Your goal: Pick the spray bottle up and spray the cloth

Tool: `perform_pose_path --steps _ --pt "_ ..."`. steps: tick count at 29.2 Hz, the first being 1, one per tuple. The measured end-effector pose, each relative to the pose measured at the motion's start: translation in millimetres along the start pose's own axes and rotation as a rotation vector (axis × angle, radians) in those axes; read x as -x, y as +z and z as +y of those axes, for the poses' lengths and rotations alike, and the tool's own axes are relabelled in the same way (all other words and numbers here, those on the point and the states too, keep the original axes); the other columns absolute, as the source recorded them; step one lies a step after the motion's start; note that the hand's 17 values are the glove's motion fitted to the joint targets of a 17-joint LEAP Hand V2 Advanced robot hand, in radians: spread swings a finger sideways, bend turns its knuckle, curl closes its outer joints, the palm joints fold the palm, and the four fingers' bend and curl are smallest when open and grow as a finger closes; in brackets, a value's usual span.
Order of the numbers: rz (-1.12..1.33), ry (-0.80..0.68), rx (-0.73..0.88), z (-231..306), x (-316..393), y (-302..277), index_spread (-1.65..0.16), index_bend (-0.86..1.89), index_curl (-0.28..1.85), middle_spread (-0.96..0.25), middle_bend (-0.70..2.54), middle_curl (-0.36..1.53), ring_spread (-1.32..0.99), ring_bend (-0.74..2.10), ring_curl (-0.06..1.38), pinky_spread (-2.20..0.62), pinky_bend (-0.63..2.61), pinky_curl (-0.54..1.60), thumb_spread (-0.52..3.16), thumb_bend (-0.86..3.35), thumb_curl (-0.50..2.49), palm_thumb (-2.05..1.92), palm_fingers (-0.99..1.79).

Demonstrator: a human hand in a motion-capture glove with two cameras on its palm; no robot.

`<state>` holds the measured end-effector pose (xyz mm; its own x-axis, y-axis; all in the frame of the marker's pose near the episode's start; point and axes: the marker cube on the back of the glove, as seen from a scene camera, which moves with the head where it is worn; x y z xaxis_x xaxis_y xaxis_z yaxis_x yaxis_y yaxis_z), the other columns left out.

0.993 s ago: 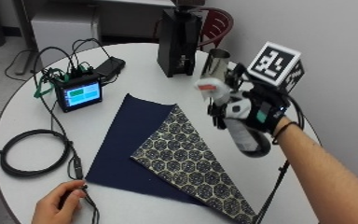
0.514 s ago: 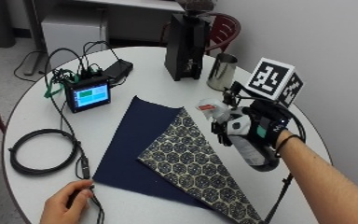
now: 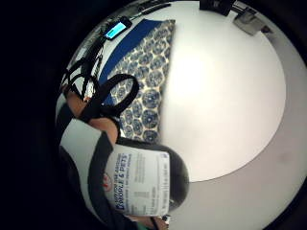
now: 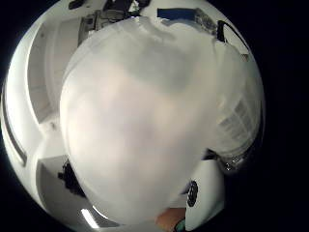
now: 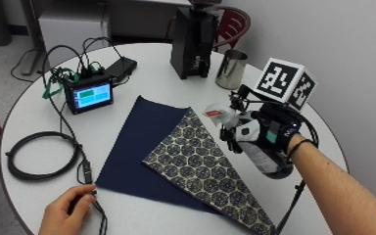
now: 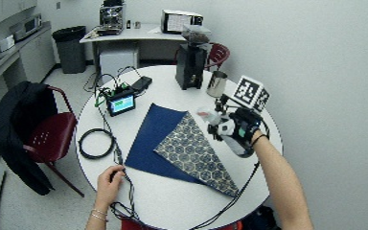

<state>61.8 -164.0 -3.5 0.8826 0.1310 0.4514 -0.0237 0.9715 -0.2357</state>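
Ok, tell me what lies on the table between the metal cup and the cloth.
Nothing: in the outside view, the stretch of white table from the metal cup down to the cloth is bare. The held spray bottle sits off to the side.

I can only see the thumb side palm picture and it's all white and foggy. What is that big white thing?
Observer: That's the spray bottle, gripped in the gloved right hand above the table.
Operator: Where does it point?
Observer: Its nozzle aims toward the cloth.
Operator: What does the cloth look like?
Observer: Navy blue, with a patterned side folded over, lying flat.
Operator: What's the other hand doing?
Observer: The bare hand rests on a black cable.
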Motion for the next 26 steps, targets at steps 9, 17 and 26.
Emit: perform_pose_path --steps 9,17,26 --pt "-0.090 -0.099 -0.229 15.9 36.3 -74.1 -0.21 0.14 0.36 -0.11 0.52 0.50 -0.11 0.69 0.44 -0.05 0.34 0.38 0.77 -0.03 0.65 0.89 1.23" --pt "-0.256 -0.240 -0.373 -6.7 70.9 -83.4 -0.21 0.14 0.37 -0.11 0.51 0.50 -0.11 0.68 0.43 -0.04 0.34 0.38 0.77 -0.03 0.66 0.88 1.22" --pt "-0.465 -0.290 -0.400 -46.7 93.4 -33.3 -0.22 0.14 0.37 -0.11 0.50 0.49 -0.12 0.66 0.43 -0.03 0.32 0.37 0.78 -0.03 0.66 0.88 1.20"
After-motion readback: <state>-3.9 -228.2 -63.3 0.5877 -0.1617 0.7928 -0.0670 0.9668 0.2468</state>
